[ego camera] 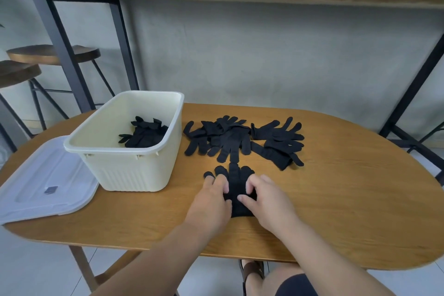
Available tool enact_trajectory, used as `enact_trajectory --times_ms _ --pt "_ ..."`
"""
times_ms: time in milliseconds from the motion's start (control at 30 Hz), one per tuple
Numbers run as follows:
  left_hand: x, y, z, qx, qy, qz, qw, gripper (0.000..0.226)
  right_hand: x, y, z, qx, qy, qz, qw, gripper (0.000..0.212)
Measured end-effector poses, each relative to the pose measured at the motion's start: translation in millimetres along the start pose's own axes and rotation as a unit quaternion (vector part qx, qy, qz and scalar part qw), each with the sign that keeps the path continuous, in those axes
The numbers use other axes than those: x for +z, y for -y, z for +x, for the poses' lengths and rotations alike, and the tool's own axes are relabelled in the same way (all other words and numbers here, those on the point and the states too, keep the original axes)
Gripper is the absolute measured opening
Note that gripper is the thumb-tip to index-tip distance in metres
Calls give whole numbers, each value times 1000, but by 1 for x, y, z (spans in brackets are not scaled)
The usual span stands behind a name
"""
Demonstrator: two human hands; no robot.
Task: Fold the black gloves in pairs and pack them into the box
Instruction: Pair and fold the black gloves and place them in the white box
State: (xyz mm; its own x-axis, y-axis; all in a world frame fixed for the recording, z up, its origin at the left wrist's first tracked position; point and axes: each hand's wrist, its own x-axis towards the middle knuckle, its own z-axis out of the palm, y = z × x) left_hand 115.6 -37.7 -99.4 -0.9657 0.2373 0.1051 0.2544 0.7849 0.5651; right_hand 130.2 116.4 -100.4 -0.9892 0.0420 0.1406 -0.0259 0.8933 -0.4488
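Observation:
A black glove pair (236, 182) lies flat on the wooden table near the front edge, fingers pointing away from me. My left hand (211, 202) presses on its left side and my right hand (266, 202) on its right side, fingers curled onto the fabric. Behind them lies a loose heap of black gloves (216, 137), and further right a second bunch of gloves (281, 140). The cream plastic box (125, 168) stands to the left, with folded black gloves (144, 136) inside at its right end.
The box's translucent lid (45, 182) lies flat at the table's left end. The oval table (348, 199) has bare wood on its right half. Two stools (48, 54) and a taller bench frame stand behind.

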Motion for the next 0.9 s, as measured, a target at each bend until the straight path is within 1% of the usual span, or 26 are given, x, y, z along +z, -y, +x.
enact_trajectory --times_ms 67,100,133,200,300,367,433,500,533,600,633,667,733,800,833,900 --pt "-2 0 -2 54 -11 64 996 4 -6 2 -4 -65 -5 -33 997 18" --pt "-3 2 -3 84 -10 90 992 5 -8 1 -5 -93 -3 -51 994 14" --pt "-4 4 -3 113 -5 115 987 13 -10 -1 -8 -114 2 -60 992 15" --pt "-7 10 -6 163 4 150 975 28 -13 -6 -13 -140 21 -59 988 29" --pt "-11 17 -14 182 19 116 976 40 -18 -10 -22 -158 50 -59 984 42" --pt "-12 19 -17 187 30 112 976 46 -19 -10 -25 -159 63 -74 982 47" --pt "-13 17 -18 184 25 106 977 42 -18 -7 -28 -160 52 -81 982 43" --pt "-14 13 -16 179 17 103 978 34 -18 -5 -28 -148 49 -60 986 35" --pt "-16 11 -15 169 18 91 981 30 -19 -4 -27 -125 59 -27 990 29" --pt "-18 10 -12 127 30 37 991 22 -23 -4 -22 -57 91 76 991 15" --pt "-18 11 -9 100 37 9 994 20 -25 -4 -18 -26 105 120 987 11" --pt "-17 12 -6 77 44 -13 996 21 -27 -5 -14 -3 112 141 984 10" --pt "-13 13 2 38 53 -43 997 27 -27 -8 -7 26 121 153 980 15" --pt "-9 12 8 15 55 -46 997 29 -24 -10 0 52 123 148 980 19" --pt "-8 10 11 5 55 -36 998 28 -20 -11 3 64 117 146 980 17" --pt "-5 7 13 -8 40 -17 999 25 -13 -12 6 80 73 131 985 11"
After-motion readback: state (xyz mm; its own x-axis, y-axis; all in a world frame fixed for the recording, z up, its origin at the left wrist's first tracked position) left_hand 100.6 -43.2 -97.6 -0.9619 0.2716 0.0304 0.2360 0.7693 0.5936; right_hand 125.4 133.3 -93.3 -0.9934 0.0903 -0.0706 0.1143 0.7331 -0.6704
